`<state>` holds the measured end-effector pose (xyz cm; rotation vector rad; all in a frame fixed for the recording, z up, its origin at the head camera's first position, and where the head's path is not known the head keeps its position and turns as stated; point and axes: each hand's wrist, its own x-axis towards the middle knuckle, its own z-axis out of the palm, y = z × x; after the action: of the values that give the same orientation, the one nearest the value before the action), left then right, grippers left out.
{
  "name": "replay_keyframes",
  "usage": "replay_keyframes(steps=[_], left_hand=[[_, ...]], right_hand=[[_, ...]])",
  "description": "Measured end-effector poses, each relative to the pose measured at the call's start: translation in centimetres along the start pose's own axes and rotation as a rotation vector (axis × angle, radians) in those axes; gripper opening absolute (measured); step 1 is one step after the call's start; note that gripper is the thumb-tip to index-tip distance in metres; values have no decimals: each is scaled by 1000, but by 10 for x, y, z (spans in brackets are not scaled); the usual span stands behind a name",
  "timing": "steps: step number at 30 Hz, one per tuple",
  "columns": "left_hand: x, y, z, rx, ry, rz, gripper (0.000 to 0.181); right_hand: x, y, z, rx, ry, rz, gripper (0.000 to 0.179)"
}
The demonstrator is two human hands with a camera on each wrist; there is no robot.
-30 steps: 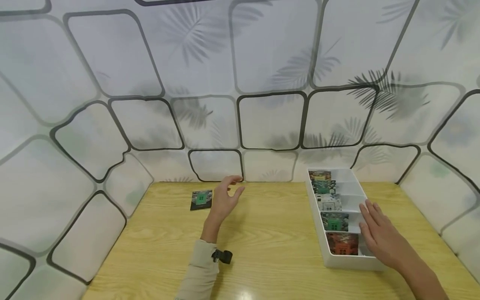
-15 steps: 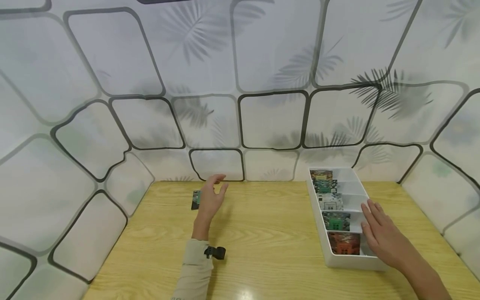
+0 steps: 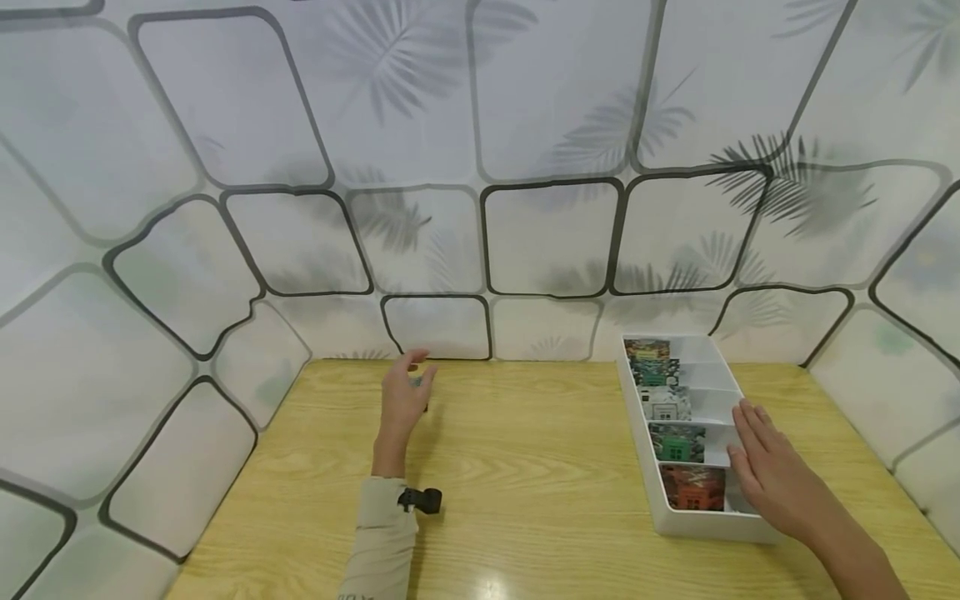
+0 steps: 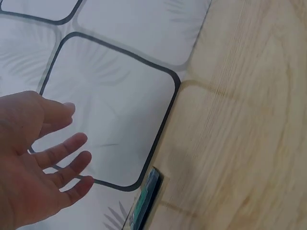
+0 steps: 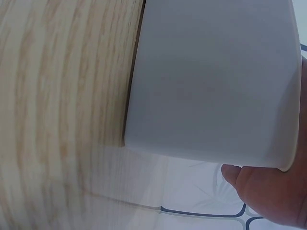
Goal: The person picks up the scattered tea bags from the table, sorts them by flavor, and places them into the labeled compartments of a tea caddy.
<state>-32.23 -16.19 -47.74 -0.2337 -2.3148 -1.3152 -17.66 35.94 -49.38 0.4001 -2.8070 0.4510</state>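
My left hand (image 3: pixel 402 398) hovers over the back left of the table with fingers loosely spread, holding nothing. Behind it in the head view, a small dark packet with a green label is almost wholly hidden. The left wrist view shows that packet (image 4: pixel 145 201) lying on the table, apart from the fingertips. My right hand (image 3: pixel 782 473) rests its straight fingers along the right rim of a white divided tray (image 3: pixel 660 521). In its compartments stand several printed packets, among them a red one (image 3: pixel 693 488), a green one (image 3: pixel 678 443) and a white one (image 3: pixel 666 403).
A light wooden table (image 3: pixel 525 467) stretches between the two hands. Patterned fabric walls (image 3: pixel 551 242) enclose it at the back and both sides. The tray's far end stands close to the back wall. A black wrist strap (image 3: pixel 422 500) sits on the left sleeve.
My left hand has moved leftward and now covers the dark packet that lay in plain view before. The right hand stays at the tray's side.
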Motion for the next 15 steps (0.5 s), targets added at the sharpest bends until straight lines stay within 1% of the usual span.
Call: replay_keyframes(steps=[3,9,15], left_hand=[[0,-5,-4,6,7,-37,30],[-2,-15,-10,35,-9,-121,37],[-5,-23,-17,60,-1,-190,38]], right_hand=[[0,0,1,4,7,-3,58],[0,3,2,12,0,2,58],[0,3,1,17,-3,3,59]])
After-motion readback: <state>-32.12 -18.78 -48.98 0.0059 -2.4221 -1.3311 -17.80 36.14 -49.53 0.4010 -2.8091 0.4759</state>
